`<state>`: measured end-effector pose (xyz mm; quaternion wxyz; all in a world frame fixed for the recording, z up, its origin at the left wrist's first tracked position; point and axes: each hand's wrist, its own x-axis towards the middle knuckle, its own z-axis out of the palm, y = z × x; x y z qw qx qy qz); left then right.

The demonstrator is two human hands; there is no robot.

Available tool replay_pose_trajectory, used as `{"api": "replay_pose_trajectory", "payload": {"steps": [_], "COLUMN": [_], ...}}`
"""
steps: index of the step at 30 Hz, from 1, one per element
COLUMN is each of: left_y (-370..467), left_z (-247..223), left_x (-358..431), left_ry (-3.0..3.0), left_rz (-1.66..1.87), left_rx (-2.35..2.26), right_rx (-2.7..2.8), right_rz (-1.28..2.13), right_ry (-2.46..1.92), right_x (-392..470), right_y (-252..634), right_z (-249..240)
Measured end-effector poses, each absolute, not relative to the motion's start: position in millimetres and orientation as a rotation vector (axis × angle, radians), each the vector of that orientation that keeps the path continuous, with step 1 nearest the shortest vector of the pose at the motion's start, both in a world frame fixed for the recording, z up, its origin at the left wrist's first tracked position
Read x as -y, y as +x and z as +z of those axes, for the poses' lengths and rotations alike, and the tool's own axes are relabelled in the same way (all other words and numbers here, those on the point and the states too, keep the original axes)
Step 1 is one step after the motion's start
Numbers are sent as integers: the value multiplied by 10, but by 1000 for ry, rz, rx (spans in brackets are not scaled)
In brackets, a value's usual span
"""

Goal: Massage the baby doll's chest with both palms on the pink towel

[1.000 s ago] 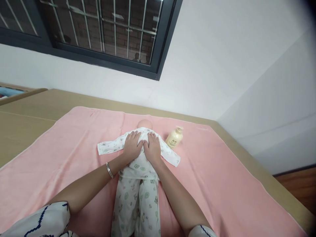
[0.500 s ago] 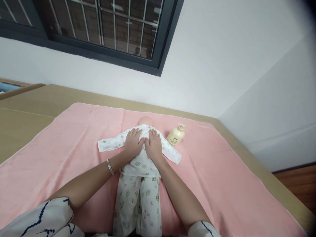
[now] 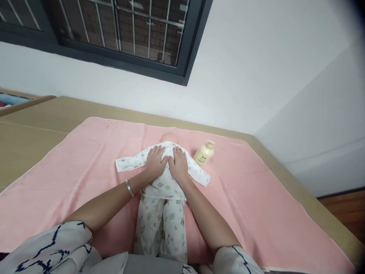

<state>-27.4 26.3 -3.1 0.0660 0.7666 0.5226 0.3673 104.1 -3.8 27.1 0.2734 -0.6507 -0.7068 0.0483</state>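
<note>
A baby doll lies on a pink blanket, its bald head toward the wall and no face showing. It wears a white printed top with long sleeves spread to both sides, and matching trousers. My left hand rests flat on the left of the doll's upper body, fingers stretched toward its head. Beside it, my right hand lies flat on the right half, the two thumbs close together. Just right of the doll, a pale yellow pump bottle lies tilted near its sleeve.
Under the blanket is a wooden tabletop, bordered by a white wall at the back and right. A dark-framed window with bars is above. At the far left is a wooden-edged tray or box with blue cloth.
The camera view has shifted slightly, and more of my clothing shows at the bottom. Both hands stay flat on the doll's top, with little visible movement.
</note>
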Motion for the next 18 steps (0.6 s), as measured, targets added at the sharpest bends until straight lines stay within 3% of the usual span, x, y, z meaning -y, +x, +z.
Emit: {"api": "replay_pose_trajectory", "payload": {"steps": [18], "left_y": [-282], "left_z": [-24], "left_x": [-205], "left_ry": [2467], "left_rz": [1186], "left_rx": [-1486], "right_rx": [1919], "right_rz": [160], "right_ry": [-1804], "right_x": [132], "right_y": [997], "right_z": [393]}}
